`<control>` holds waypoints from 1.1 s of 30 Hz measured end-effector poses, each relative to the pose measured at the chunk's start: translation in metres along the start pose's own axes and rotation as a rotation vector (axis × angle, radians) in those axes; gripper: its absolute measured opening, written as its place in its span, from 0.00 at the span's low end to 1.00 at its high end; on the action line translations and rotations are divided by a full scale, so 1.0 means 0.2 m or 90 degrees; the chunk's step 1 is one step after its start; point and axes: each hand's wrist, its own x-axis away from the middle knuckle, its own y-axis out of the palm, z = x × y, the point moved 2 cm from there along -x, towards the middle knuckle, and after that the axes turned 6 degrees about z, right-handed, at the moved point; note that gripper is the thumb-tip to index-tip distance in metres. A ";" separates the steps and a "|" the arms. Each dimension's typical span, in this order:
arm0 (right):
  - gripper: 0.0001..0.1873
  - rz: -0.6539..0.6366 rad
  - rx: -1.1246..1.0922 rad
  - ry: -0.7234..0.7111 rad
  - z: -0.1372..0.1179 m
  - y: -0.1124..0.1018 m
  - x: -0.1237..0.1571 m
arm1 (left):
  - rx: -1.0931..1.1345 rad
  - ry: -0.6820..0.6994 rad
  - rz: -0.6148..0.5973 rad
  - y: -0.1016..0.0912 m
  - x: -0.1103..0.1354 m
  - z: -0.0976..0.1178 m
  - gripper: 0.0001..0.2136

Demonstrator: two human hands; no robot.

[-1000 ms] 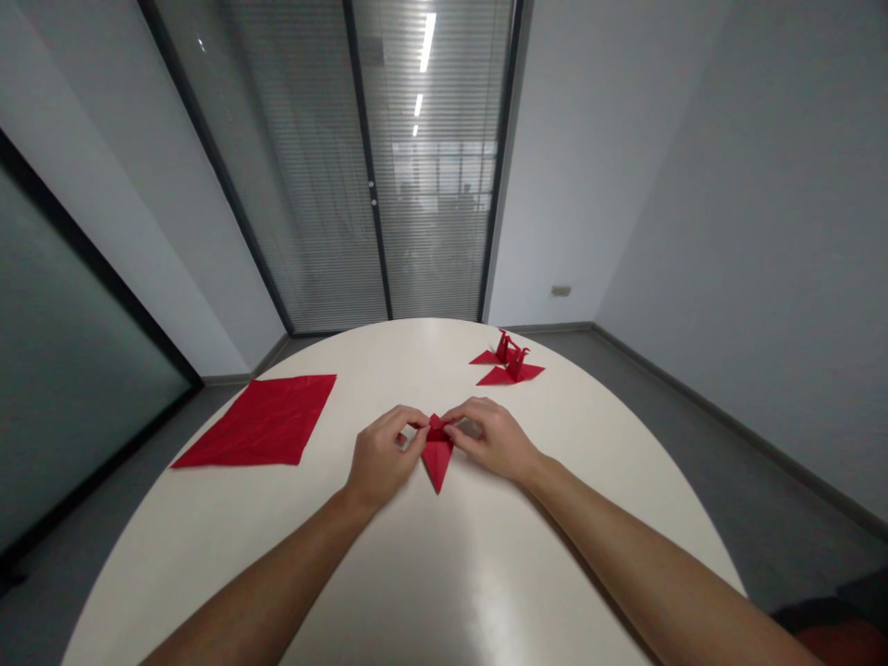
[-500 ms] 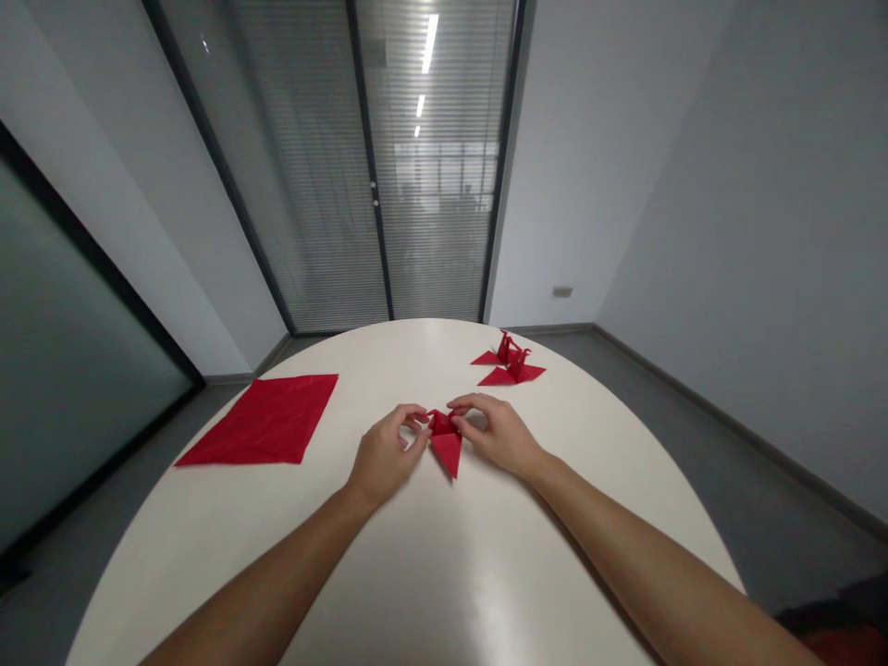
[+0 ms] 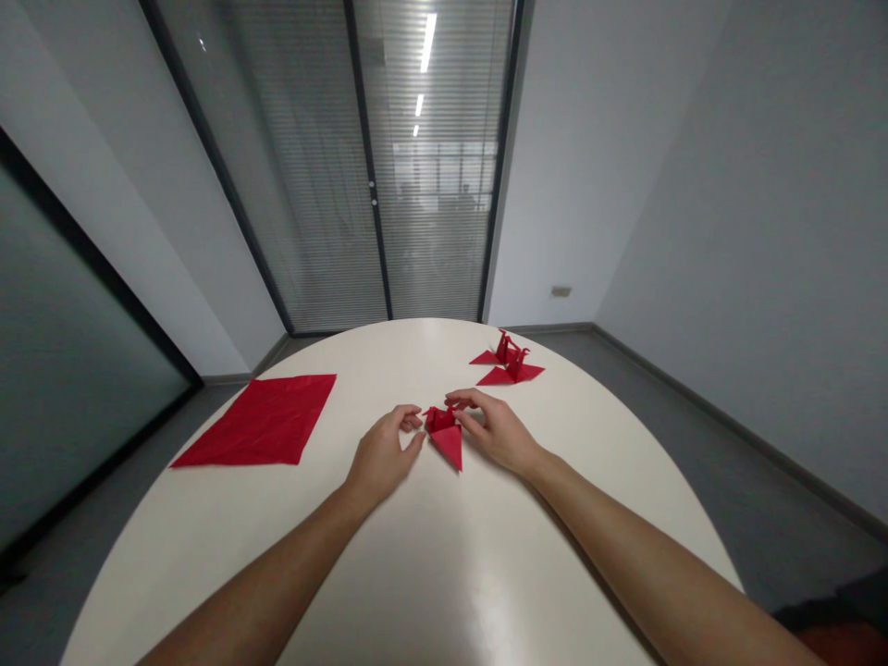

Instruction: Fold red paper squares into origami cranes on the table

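Note:
Between my hands a folded red paper crane rests near the middle of the white table, one wing flap pointing toward me. My right hand has thumb and forefinger at the crane's right end, pinching a narrow tip there; the exact contact is partly hidden. On the other side, my left hand holds nothing, thumb and fingers parted, its fingertips just short of the crane's left tip. Two finished-looking red paper cranes, a nearer crane and a farther crane, stand close together with wings spread beyond my right hand.
A flat, creased red paper sheet lies at the left of the round white table. Past the far edge are a glass partition with blinds and a grey wall. Something dark and red shows at the bottom right corner.
My left fingers have parted from the crane, where they were at its left side. The crane has turned slightly, its near flap now pointing more to the right.

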 end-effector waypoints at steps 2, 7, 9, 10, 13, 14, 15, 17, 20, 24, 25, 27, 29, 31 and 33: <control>0.15 0.013 0.019 -0.010 0.00 -0.01 0.00 | -0.003 0.003 -0.002 0.00 0.00 0.00 0.14; 0.13 0.023 0.037 -0.068 -0.01 -0.02 -0.01 | 0.025 -0.008 -0.035 -0.01 0.00 0.02 0.16; 0.12 0.019 0.033 -0.084 -0.01 -0.03 -0.01 | 0.036 -0.013 -0.052 -0.01 0.00 0.03 0.16; 0.12 0.021 0.032 -0.086 -0.01 -0.03 -0.01 | 0.039 -0.010 -0.059 -0.01 0.00 0.03 0.16; 0.13 0.034 0.027 -0.088 0.00 -0.03 -0.02 | 0.053 0.023 -0.082 -0.01 0.01 0.06 0.14; 0.13 0.039 0.025 -0.086 0.00 -0.03 -0.02 | 0.058 0.039 -0.091 -0.01 0.01 0.07 0.14; 0.14 0.044 0.023 -0.083 0.00 -0.03 -0.02 | 0.061 0.052 -0.099 -0.02 0.01 0.08 0.14; 0.15 0.056 0.022 -0.073 0.01 -0.03 -0.02 | 0.052 0.062 -0.105 -0.02 0.02 0.09 0.12; 0.17 0.076 0.039 -0.049 0.00 -0.04 -0.02 | 0.015 0.057 -0.074 -0.03 0.02 0.09 0.09; 0.21 0.091 0.055 -0.029 -0.04 -0.05 -0.01 | -0.016 0.092 -0.016 -0.03 0.01 0.08 0.07; 0.22 0.090 0.056 -0.031 -0.05 -0.05 -0.01 | -0.020 0.098 -0.016 -0.03 0.01 0.08 0.07; 0.23 0.077 0.059 -0.048 -0.07 -0.06 -0.01 | -0.022 0.097 -0.029 -0.03 0.01 0.07 0.07; 0.23 0.050 0.067 -0.077 -0.09 -0.06 0.00 | -0.020 0.092 -0.041 -0.02 0.01 0.07 0.08; 0.22 0.007 0.075 -0.101 -0.09 -0.06 0.00 | -0.016 0.087 -0.046 -0.02 0.02 0.07 0.08; 0.19 -0.024 0.083 -0.107 -0.08 -0.06 -0.01 | -0.014 0.083 -0.045 -0.02 0.02 0.07 0.08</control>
